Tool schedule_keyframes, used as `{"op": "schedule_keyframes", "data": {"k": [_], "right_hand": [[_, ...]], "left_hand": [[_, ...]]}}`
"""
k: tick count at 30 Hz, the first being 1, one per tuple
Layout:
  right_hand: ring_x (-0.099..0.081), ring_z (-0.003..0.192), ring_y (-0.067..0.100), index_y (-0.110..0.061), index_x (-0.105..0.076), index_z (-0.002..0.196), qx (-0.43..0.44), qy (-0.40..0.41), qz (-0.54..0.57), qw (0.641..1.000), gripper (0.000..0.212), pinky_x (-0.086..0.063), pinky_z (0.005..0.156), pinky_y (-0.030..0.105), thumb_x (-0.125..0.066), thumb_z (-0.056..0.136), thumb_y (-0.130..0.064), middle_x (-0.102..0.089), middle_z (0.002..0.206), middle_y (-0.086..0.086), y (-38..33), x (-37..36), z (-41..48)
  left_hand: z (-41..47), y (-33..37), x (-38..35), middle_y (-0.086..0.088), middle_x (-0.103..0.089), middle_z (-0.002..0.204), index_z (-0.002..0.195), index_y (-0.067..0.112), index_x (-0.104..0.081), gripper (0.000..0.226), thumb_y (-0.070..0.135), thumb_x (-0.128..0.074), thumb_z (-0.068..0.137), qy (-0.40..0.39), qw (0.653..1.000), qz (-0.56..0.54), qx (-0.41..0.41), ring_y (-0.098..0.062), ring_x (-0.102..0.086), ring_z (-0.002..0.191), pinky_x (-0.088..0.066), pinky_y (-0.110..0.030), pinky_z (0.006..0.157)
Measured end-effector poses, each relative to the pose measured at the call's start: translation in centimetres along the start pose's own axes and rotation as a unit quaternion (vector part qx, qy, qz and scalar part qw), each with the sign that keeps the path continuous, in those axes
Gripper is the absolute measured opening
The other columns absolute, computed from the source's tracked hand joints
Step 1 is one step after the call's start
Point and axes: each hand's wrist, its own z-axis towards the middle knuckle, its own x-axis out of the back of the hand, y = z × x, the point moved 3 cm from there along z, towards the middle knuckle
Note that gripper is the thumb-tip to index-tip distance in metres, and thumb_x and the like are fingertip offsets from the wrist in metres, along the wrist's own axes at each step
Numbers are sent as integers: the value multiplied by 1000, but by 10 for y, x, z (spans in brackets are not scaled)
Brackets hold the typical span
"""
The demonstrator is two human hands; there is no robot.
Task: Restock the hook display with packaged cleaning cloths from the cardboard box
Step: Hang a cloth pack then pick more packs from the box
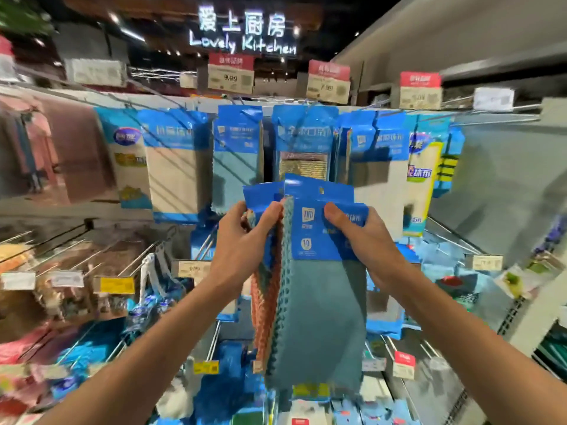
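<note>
The left hand (242, 240) and the right hand (365, 240) are raised at the centre of the frame, holding a fanned bunch of packaged cleaning cloths (325, 302) in front of the hook display (236, 154). The front pack is a flat, soft teal microfibre cloth with a scalloped edge, under a glossy blue card header (319, 191) with a punched hang hole. The right hand pinches this header between thumb and fingers. The left hand grips the packs behind it, thumb on top. There the stacked zigzag edges of orange and teal cloth (267, 302) show. Three blue header tops are visible, but the number of packs in the bunch cannot be counted.

Across the upper half of the frame, similar blue-headed packs hang in a row, too blurred to count. Above them stand three red-topped price cards (230, 76). Thin bare metal hooks (135, 259) jut out at lower left.
</note>
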Motion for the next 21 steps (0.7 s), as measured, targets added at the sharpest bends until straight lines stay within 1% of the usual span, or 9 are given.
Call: {"op": "schedule_keyframes", "data": {"k": [2,4,6,8,10,14,18,19,21], "right_hand": [[-71,78,8,-16,-55,111,12,6,10,1000,84,-54,62,25,-77,45,-63,-72,100,0,1,5,21],[-71,80,11,-13,-56,112,32,13,7,999,85,-58,65,32,-78,46,-61,-73,100,1,1,10,41],[-73,82,15,-12,-60,111,50,12,-2,999,81,-60,71,39,-82,45,-56,-76,96,0,-1,13,60],[-74,85,17,-16,-64,108,66,0,-10,998,75,-59,73,38,-84,44,-50,-77,95,-3,-2,14,76],[-74,88,17,-20,-63,104,80,-8,-8,997,72,-58,76,39,-85,42,-50,-77,96,-4,-1,9,90],[-73,92,19,-22,-60,102,98,-40,-6,994,66,-59,82,45,-86,48,-49,-76,99,-2,2,-7,117],[-74,90,18,-25,-58,101,101,-66,17,993,53,-60,81,46,-83,57,-40,-76,98,-3,2,-27,143],[-74,90,18,-26,-58,101,108,-74,18,991,51,-60,80,45,-83,57,-40,-76,99,-3,2,-32,149],[-74,92,19,-25,-58,104,106,-86,20,990,58,-60,81,46,-84,55,-42,-76,102,-2,1,-42,160]], "left_hand": [[25,-7,-6,1,-75,97,103,27,-69,27,48,-70,87,8,999,25,-19,-23,-71,89,-55,-56,84],[48,-13,-10,2,-74,95,105,26,-67,22,44,-67,91,17,998,43,-39,-19,-69,83,-55,-56,82],[69,-16,-9,2,-74,97,104,29,-65,23,46,-66,89,24,998,39,-47,-22,-71,88,-56,-56,83],[88,-21,-5,3,-75,103,106,29,-65,19,41,-65,91,16,998,21,-54,-24,-71,97,-56,-55,88],[103,-26,0,2,-74,110,112,29,-65,16,33,-63,96,3,998,9,-56,-24,-70,104,-55,-54,91],[130,-30,15,-3,-73,114,113,26,-64,15,23,-59,99,14,999,-13,-45,-27,-70,105,-56,-53,89],[152,-28,32,-1,-74,109,116,21,-62,18,17,-56,100,64,997,-14,-41,-21,-72,99,-61,-38,79],[158,-29,38,-3,-74,109,118,18,-62,20,16,-56,99,82,996,-2,-44,-22,-71,97,-61,-38,78],[169,-27,51,-7,-71,107,120,12,-61,25,19,-57,97,124,989,53,-53,-21,-70,91,-60,-38,74]]}}
